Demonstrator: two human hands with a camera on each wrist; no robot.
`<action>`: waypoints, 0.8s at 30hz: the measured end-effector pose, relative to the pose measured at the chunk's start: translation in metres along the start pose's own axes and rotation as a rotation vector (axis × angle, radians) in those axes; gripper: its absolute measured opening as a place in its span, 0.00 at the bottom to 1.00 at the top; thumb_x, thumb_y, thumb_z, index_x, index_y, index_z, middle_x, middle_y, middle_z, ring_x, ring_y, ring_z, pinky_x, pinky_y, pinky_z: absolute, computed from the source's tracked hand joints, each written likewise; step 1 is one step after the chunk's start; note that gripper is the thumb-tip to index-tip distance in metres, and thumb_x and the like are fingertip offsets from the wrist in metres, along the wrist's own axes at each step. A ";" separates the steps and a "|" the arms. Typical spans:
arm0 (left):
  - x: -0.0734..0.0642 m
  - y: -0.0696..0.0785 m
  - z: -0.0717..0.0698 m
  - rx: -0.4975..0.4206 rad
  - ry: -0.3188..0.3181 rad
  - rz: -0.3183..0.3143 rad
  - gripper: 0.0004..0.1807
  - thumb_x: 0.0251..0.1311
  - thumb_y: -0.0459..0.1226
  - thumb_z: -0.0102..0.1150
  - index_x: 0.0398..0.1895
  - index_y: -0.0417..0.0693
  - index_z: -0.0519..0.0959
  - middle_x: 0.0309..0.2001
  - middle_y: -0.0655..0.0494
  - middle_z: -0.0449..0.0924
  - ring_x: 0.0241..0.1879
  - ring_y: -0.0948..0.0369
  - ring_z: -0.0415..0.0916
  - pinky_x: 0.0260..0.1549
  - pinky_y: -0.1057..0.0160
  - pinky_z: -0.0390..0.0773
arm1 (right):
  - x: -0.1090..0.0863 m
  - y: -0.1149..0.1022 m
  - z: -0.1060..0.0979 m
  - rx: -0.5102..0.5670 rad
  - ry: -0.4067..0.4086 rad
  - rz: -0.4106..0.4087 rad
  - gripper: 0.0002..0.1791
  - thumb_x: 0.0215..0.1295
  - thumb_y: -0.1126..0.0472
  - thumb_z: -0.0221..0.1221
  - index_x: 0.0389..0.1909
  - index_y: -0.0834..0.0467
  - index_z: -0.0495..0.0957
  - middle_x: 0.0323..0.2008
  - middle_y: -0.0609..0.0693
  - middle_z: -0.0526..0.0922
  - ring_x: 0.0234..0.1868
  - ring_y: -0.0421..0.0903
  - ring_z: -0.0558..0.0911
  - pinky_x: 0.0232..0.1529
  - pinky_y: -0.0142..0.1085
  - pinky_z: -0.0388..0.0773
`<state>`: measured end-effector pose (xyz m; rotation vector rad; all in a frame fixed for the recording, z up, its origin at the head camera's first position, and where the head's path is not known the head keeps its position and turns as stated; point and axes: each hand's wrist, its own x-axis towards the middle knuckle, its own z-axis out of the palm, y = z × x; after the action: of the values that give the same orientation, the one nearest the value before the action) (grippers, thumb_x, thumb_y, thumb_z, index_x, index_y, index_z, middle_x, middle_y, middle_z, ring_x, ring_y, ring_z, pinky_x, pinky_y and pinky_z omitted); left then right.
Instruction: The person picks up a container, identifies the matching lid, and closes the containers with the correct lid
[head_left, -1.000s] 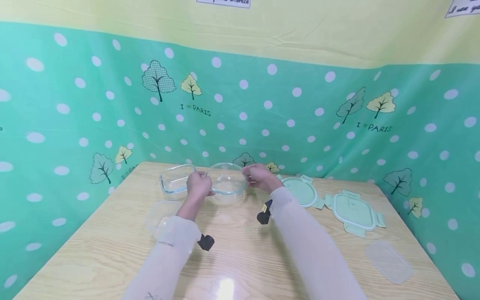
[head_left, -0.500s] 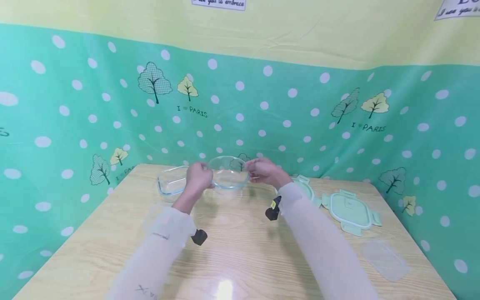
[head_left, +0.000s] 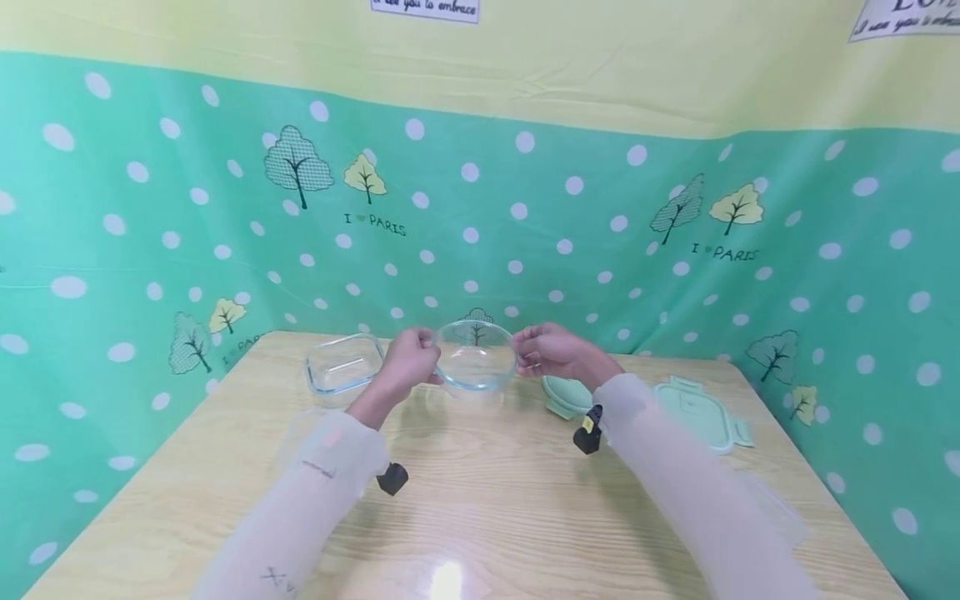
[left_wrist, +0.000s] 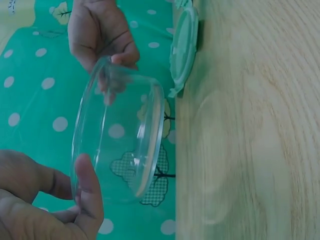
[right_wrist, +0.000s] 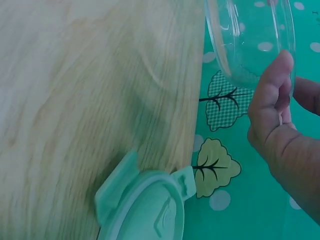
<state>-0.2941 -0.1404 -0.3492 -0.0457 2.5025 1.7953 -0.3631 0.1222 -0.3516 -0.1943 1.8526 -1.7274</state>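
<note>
A round clear glass bowl (head_left: pixel 477 358) is held above the back of the wooden table, between my two hands. My left hand (head_left: pixel 408 358) pinches its left rim, and in the left wrist view the thumb (left_wrist: pixel 89 187) lies along the outer wall of the glass. On the opposite rim my right hand (head_left: pixel 551 350) grips with thumb and fingers, as the right wrist view also shows. A rectangular glass container (head_left: pixel 330 388) stands just left of my left hand. Below my right hand lies a round green lid (head_left: pixel 567 395), partly covered by the forearm.
A squarish green lid (head_left: pixel 697 417) with side flaps lies farther right, partly behind the right sleeve. Near the right edge is a translucent flat lid (head_left: pixel 780 512). Another faint translucent piece (head_left: pixel 296 433) lies by the left sleeve. A patterned curtain (head_left: pixel 480 208) hangs behind the table.
Both hands have lifted the round glass bowl off the table and carried it to the right, away from the rectangular container. The right forearm now covers more of the green lids.
</note>
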 end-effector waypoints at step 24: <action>-0.013 -0.012 0.029 -0.119 -0.275 -0.036 0.29 0.69 0.24 0.45 0.74 0.29 0.60 0.52 0.41 0.64 0.25 0.60 0.71 0.35 0.59 0.88 | -0.066 0.037 -0.017 -0.034 -0.011 -0.002 0.18 0.76 0.70 0.50 0.60 0.72 0.60 0.37 0.54 0.73 0.34 0.46 0.79 0.43 0.38 0.84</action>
<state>-0.2792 -0.1164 -0.3688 0.1402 2.1932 1.7963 -0.3072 0.1739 -0.3656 -0.2191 1.8753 -1.6942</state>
